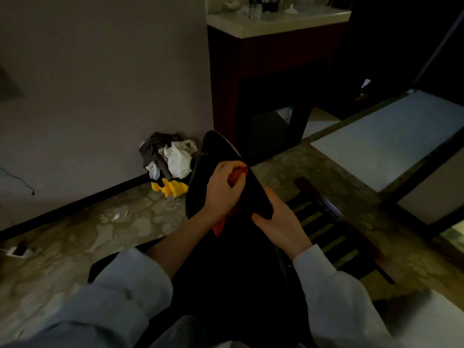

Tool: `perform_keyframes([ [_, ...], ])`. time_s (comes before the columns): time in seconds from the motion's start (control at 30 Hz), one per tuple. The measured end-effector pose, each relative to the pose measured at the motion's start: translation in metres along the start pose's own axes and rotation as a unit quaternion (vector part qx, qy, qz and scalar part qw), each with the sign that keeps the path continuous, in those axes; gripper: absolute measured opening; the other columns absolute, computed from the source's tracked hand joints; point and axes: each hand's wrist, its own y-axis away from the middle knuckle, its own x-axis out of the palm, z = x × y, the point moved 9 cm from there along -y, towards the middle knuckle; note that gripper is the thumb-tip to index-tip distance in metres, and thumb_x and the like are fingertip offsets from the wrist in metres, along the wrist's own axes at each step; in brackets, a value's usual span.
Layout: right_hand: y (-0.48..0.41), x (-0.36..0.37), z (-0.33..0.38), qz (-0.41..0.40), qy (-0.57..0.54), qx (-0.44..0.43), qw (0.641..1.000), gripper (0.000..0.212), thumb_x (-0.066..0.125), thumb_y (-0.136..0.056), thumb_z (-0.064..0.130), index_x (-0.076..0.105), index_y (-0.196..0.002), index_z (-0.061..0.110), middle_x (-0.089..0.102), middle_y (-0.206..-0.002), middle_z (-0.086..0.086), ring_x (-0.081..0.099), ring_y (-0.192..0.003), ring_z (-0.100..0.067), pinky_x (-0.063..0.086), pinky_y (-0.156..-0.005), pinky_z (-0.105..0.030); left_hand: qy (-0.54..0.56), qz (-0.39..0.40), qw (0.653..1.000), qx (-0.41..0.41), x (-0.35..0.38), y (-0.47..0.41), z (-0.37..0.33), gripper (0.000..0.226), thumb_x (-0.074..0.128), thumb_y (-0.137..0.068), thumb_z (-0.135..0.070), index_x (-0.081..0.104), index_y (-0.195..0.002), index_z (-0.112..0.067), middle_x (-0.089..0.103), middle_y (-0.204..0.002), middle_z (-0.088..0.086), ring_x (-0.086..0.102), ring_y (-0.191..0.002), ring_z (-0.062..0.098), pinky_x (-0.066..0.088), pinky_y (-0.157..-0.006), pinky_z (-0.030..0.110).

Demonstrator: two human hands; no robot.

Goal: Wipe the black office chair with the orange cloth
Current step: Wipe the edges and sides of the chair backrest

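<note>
The black office chair fills the lower middle of the head view, its dark padded part rising toward the wall. My left hand presses the bunched orange cloth against that padded surface; a tail of the cloth hangs below my wrist. My right hand grips the chair's right edge, thumb on top, fingers wrapped out of sight. Both forearms wear pale sleeves.
A pile of crumpled clothes and white bags on a yellow bin sits by the wall. A dark red cabinet with a white top stands behind the chair. A slatted wooden piece lies on the patterned floor at right.
</note>
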Motion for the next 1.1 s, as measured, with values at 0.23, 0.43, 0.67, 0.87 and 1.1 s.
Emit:
perform_keyframes([
  [0.23,0.004,-0.024,0.000,0.024,-0.100,0.063,0.993,0.037,0.057,-0.093,0.022,0.046,-0.128,0.030,0.050,-0.110,0.017,0.049,-0.107,-0.004,0.039,-0.074,-0.009,0.041,0.008,0.998,-0.045,-0.023,-0.017,-0.013,0.012,0.068,-0.085,-0.020,0.062,-0.095,-0.020,0.058,-0.085,-0.019,0.054,-0.076,-0.015,0.038,-0.067,-0.001],
  [0.43,-0.005,0.005,-0.007,0.020,-0.173,0.072,0.982,0.036,0.069,-0.069,0.011,0.059,-0.104,0.014,0.065,-0.094,0.000,0.062,-0.092,-0.016,0.049,-0.079,-0.026,-0.072,0.201,0.961,0.176,0.020,0.009,-0.055,0.027,0.067,-0.080,-0.030,0.070,-0.101,-0.014,0.068,-0.099,-0.004,0.058,-0.091,0.001,0.043,-0.083,0.012],
  [0.67,-0.007,0.006,-0.017,0.000,-0.151,0.053,0.987,0.040,0.063,-0.079,0.004,0.048,-0.113,0.018,0.060,-0.104,-0.005,0.059,-0.095,-0.015,0.048,-0.075,-0.023,-0.218,0.160,0.947,0.173,0.012,-0.043,-0.047,0.024,0.065,-0.085,-0.022,0.070,-0.104,-0.008,0.071,-0.103,0.008,0.064,-0.094,0.023,0.031,-0.075,0.010],
  [0.87,-0.004,0.003,-0.009,-0.002,-0.180,0.035,0.983,0.063,0.062,-0.081,0.002,0.033,-0.130,0.029,0.050,-0.095,0.013,0.051,-0.079,0.002,0.039,-0.052,-0.003,-0.192,0.195,0.954,0.119,0.020,-0.045,-0.042,0.025,0.064,-0.084,-0.024,0.069,-0.106,-0.012,0.070,-0.102,0.003,0.062,-0.093,0.010,0.035,-0.073,0.006],
  [1.1,0.003,-0.003,-0.012,-0.040,-0.206,0.033,0.977,0.043,0.067,-0.083,0.008,0.038,-0.112,0.022,0.056,-0.089,0.011,0.056,-0.074,0.001,0.042,-0.053,-0.008,-0.115,0.323,0.926,0.159,0.032,0.005,-0.063,0.031,0.064,-0.081,-0.029,0.067,-0.109,-0.014,0.070,-0.100,-0.002,0.063,-0.090,0.004,0.048,-0.081,0.018],
])
